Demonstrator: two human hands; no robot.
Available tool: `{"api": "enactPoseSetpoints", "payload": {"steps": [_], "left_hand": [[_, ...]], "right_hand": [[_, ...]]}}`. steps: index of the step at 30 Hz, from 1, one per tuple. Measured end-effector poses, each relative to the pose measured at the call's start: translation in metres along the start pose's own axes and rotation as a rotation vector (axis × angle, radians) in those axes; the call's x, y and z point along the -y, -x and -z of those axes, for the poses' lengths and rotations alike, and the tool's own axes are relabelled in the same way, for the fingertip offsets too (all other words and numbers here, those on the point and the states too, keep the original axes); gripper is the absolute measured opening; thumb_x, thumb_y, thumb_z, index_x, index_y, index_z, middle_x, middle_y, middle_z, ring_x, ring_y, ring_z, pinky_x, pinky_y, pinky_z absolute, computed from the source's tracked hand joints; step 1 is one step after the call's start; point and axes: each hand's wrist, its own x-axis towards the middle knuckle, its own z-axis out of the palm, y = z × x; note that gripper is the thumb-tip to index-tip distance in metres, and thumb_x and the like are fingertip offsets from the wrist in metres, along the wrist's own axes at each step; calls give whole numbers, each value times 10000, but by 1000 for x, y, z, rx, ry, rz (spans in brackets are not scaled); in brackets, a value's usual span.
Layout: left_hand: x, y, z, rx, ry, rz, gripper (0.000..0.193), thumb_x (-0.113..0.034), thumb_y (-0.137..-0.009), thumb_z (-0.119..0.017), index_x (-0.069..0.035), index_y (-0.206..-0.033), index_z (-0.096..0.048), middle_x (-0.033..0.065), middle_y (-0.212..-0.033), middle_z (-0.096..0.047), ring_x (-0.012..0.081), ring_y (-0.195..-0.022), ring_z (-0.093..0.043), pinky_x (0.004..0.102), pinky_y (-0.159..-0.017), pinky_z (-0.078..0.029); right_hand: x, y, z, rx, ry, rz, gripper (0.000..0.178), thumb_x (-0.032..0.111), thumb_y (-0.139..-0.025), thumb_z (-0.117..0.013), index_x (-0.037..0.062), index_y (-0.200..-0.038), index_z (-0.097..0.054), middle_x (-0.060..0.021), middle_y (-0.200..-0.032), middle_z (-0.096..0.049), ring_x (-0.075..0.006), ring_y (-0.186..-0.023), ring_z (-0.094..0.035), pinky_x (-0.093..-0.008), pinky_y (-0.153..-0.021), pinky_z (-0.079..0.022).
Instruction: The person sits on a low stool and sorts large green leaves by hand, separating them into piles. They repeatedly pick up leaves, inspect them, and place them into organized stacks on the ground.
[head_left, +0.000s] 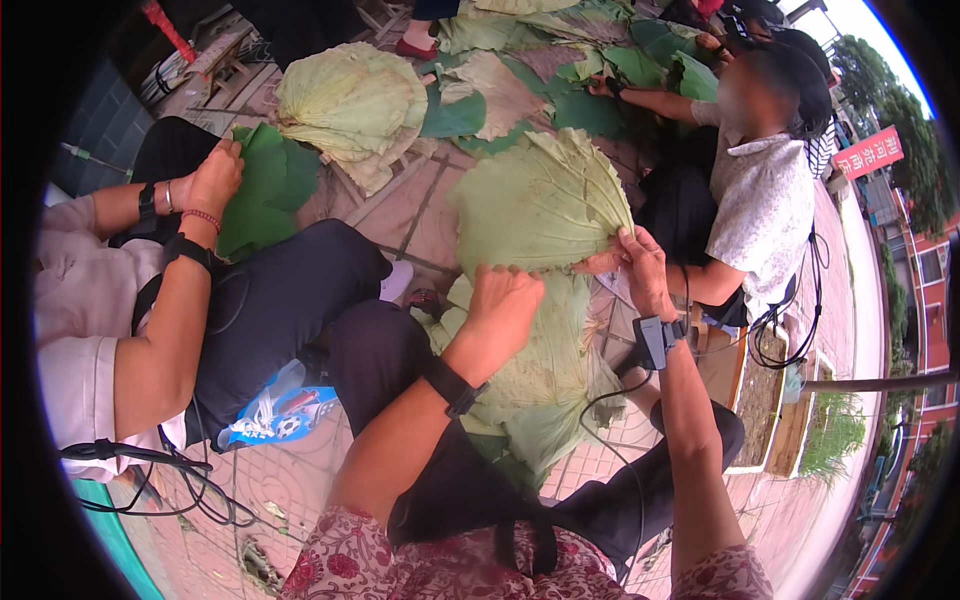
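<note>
A pale green, dried lotus leaf (540, 205) is spread out in front of me, its veins fanning from the right side. My right hand (645, 268) pinches it at the gathered right edge. My left hand (505, 308) is closed, knuckles up, at the leaf's lower edge; its fingertips are hidden. Below, between my legs, lie more pale lotus leaves (550, 375), with a darker green one partly showing beneath. A co-worker's hand (598, 263) from the right is close beside my right hand, partly behind it.
At left a seated co-worker holds a dark green leaf (265, 190). A pale leaf stack (350, 105) lies ahead, with a spread of leaves (500, 90) beyond. Another co-worker (760, 190) sits at right. A blue plastic bag (285, 410) and black cables (190, 480) lie on my left.
</note>
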Motion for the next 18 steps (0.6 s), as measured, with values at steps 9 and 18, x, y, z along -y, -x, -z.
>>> {"api": "enactPoseSetpoints", "payload": {"steps": [9,18], "left_hand": [[-15,-12,-1,65,-98,24,302,12,-625,-711,-17,-918,-647,132,-850,-649,279,-856,-640,404,-791,-436],[-12,-15,7,211,-172,20,304,-40,-630,-714,-32,-926,-642,107,-840,-645,243,-835,-632,388,-789,-418]], "right_hand": [[-95,-139,65,-210,-370,-98,170,198,-957,-590,90,-1088,-591,-29,-1019,-643,-204,-942,-626,-314,-745,-520],[-198,-179,65,-103,-295,-809,321,395,-978,-405,195,-823,-602,40,-745,-608,-174,-594,-375,-365,-571,-287]]}}
